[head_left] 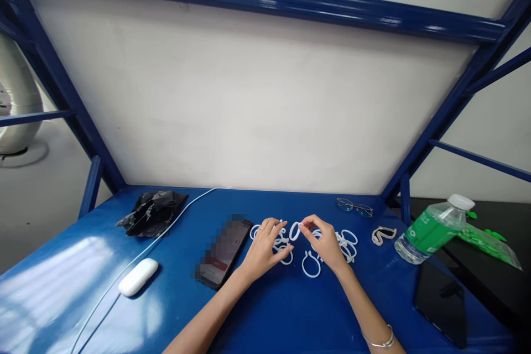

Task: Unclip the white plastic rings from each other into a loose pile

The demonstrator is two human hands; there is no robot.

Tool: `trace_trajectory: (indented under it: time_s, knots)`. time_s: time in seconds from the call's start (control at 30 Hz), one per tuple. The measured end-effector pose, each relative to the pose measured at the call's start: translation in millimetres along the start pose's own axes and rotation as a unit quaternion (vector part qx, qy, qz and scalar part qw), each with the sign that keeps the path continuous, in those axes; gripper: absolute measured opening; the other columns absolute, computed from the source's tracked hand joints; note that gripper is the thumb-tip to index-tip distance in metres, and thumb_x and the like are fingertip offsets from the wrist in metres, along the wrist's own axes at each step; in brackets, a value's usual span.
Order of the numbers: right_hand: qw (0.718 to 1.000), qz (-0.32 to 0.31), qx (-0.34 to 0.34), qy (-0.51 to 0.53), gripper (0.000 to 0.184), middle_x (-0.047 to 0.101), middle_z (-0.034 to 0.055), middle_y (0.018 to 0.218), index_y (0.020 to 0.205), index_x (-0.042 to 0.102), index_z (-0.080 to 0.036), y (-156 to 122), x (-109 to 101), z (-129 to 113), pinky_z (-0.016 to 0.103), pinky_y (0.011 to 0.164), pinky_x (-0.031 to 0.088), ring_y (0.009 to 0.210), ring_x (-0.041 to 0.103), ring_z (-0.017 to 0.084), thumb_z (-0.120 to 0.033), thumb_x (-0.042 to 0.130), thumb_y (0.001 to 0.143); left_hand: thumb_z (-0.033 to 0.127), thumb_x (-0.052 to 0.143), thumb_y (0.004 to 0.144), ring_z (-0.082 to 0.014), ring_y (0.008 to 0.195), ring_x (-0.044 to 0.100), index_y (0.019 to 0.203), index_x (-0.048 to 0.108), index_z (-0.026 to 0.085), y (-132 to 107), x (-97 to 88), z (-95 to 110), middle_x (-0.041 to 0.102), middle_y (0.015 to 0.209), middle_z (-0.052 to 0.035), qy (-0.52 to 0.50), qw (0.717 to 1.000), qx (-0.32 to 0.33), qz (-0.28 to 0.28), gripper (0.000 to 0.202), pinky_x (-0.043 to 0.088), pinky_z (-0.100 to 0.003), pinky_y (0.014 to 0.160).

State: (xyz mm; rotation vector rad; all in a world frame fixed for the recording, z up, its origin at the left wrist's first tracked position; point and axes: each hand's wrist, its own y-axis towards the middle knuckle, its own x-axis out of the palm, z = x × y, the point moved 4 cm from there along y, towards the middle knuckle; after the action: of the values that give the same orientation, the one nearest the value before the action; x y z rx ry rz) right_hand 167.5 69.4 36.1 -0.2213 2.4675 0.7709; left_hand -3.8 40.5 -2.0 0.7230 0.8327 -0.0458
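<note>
Right hand: thumb and fingers pinching one white ring | ring: tilted up between both hands | left hand: fingers spread — over loose rings — on blue table

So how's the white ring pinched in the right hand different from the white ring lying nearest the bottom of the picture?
The pinched white ring is in the grip of the right hand; the lower white ring lies on the shiny blue tabletop. The pinched white ring looks like a narrow oval, while the lower white ring shows a wider, rounder opening. Both are white and hollow.
</note>
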Motion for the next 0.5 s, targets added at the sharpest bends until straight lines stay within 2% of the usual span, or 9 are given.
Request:
trace_trajectory:
  time_s: [0.1,0.23,0.5]
  knots:
    - [0.998,-0.015,0.005,0.059,0.024,0.064,0.0027,0.077,0.082,0.059,-0.020,-2,7,-2,0.028,0.071,0.050,0.073,0.062,0.017,-0.043,0.055,0.089,0.044,0.059,0.087,-0.0287,0.120,0.047,0.135,0.042,0.023,-1,2.4,0,0.053,0.123,-0.0128,-0.011,1.000,0.006,-0.009,0.055,0.044,-0.044,0.097]
    - [0.994,-0.032,0.009,0.108,0.023,0.065,0.0031,0.080,0.084,0.059,-0.020,-3,17,-1,0.029,0.072,0.052,0.073,0.063,0.017,-0.043,0.056,0.088,0.042,0.057,0.088,-0.0288,0.120,0.048,0.134,0.043,0.025,-2,3.9,-2,0.055,0.123,-0.0116,-0.007,1.000,-0.004,-0.001,0.050,0.044,-0.045,0.098]
    - [0.997,-0.024,-0.009,0.072,0.021,0.068,0.0040,0.084,0.090,0.062,-0.021,-4,18,-2,0.030,0.073,0.052,0.076,0.064,0.018,-0.041,0.057,0.089,0.032,0.051,0.092,-0.0238,0.105,0.055,0.141,0.029,0.025,-2,3.3,-2,0.060,0.106,-0.0079,-0.056,0.998,-0.004,0.004,0.054,0.042,-0.046,0.098]
